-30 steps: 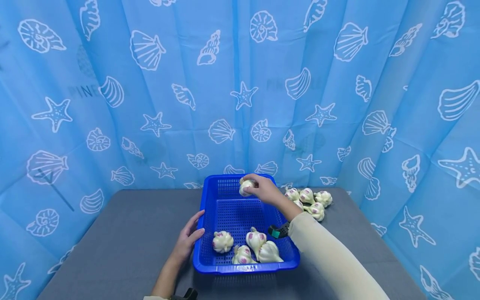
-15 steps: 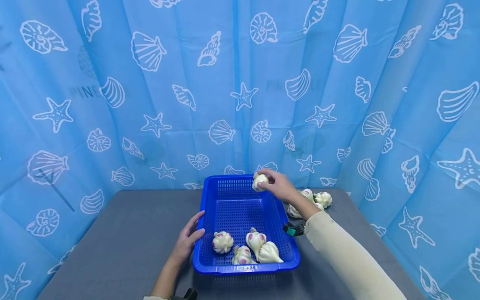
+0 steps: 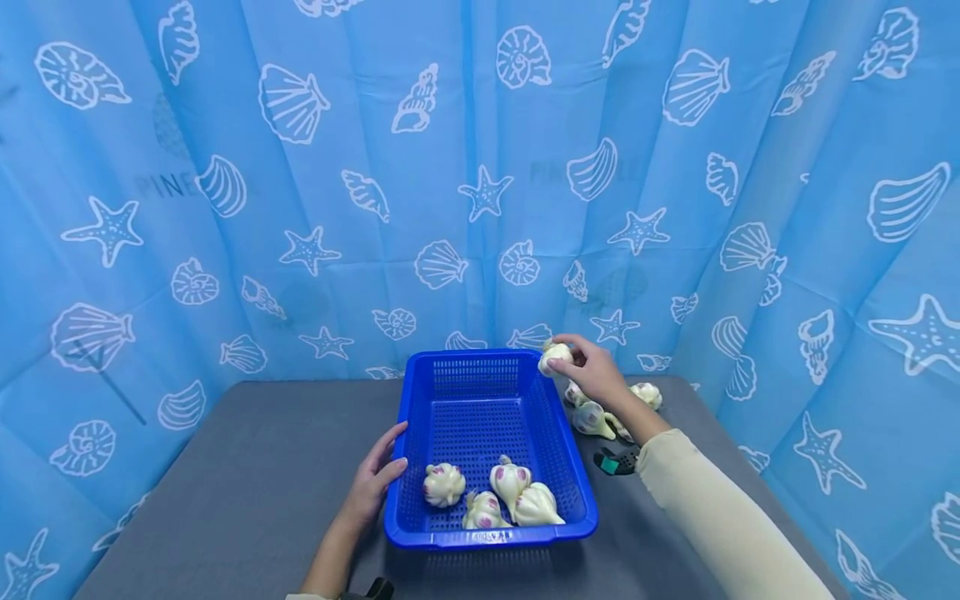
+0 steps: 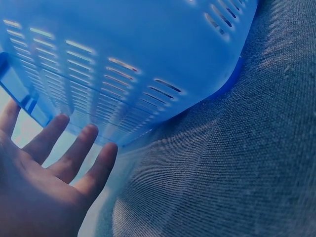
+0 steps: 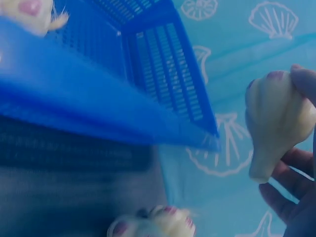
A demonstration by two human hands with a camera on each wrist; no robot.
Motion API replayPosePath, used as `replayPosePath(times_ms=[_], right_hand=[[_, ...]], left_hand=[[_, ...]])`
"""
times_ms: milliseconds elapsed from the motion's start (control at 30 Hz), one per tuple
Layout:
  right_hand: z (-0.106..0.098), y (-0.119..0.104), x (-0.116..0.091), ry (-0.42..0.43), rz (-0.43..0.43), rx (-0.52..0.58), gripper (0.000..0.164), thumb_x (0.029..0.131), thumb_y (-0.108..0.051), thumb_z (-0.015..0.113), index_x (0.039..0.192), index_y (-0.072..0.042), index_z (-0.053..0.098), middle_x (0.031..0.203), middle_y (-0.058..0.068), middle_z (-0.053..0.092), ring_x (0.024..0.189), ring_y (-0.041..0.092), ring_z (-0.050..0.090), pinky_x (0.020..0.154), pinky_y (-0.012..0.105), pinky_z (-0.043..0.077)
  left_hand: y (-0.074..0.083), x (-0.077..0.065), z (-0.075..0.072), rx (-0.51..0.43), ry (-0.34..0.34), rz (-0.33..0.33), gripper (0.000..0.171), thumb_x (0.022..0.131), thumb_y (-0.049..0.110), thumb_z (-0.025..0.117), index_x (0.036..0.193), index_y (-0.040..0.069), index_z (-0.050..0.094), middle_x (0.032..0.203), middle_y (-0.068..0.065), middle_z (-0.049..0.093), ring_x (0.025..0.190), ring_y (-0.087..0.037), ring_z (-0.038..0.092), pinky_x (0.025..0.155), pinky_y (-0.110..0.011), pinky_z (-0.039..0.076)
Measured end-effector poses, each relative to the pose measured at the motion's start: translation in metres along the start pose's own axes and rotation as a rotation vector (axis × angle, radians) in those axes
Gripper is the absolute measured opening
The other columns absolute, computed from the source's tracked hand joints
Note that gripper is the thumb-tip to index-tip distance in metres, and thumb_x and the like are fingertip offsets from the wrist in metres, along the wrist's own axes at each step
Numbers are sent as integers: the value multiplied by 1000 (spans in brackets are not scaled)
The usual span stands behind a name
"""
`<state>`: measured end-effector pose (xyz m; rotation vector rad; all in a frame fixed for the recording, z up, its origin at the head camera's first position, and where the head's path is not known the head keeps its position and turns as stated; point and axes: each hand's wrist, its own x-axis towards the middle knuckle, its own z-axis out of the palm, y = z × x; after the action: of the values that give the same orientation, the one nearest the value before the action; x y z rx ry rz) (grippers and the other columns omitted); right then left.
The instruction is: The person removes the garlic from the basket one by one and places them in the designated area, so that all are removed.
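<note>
My right hand holds a white garlic bulb above the far right corner of the blue basket. In the right wrist view the bulb hangs with its stem downward, between the thumb and fingers. My left hand rests against the basket's left rim. The left wrist view shows its fingers spread and fairly straight beside the slotted wall. Several bulbs lie in the near end of the basket, among them a garlic bulb on the left and a purple-marked one beside it.
Right of the basket, more garlic lies on the grey cloth-covered table: one bulb near the basket wall, another farther right, partly behind my forearm. A blue shell-patterned curtain surrounds the back and sides.
My right hand has moved right with the garlic bulb, from over the basket's far end to its far right corner. The left hand and the basket have stayed in place.
</note>
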<state>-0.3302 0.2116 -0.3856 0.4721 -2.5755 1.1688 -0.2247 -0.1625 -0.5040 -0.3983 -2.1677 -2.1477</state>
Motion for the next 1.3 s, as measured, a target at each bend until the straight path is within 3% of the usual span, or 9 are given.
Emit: replayPosePath(times_ms=[233, 600, 933, 1300], right_hand=[[-14, 22, -11, 82, 11, -34, 41, 92, -36, 67, 127, -16, 60, 83, 7, 59, 68, 22, 53, 59, 36, 45], [-31, 54, -31, 198, 18, -141, 41, 92, -36, 67, 123, -10, 62, 70, 6, 53, 59, 22, 46, 53, 35, 39], [-41, 76, -50, 296, 42, -179, 41, 90, -33, 71, 120, -6, 63, 71, 6, 58, 60, 19, 49, 54, 34, 40], [-50, 107, -75, 376, 155, -223, 41, 89, -34, 71, 119, -6, 63, 73, 7, 56, 60, 14, 46, 52, 30, 38]], left_hand=[[-1, 1, 0, -8, -9, -1, 54, 97, 16, 54, 149, 17, 40, 149, -23, 36, 131, -46, 39, 96, -62, 40], [-1, 0, -1, 10, -9, -5, 55, 97, 20, 54, 149, 19, 39, 151, -22, 35, 132, -47, 37, 97, -65, 38], [-2, 1, -1, 13, -10, -1, 54, 97, 20, 53, 149, 19, 38, 151, -22, 34, 132, -47, 36, 97, -65, 37], [-4, 2, -1, 1, -18, 17, 54, 97, 16, 53, 150, 16, 38, 150, -24, 34, 131, -47, 38, 97, -63, 39]])
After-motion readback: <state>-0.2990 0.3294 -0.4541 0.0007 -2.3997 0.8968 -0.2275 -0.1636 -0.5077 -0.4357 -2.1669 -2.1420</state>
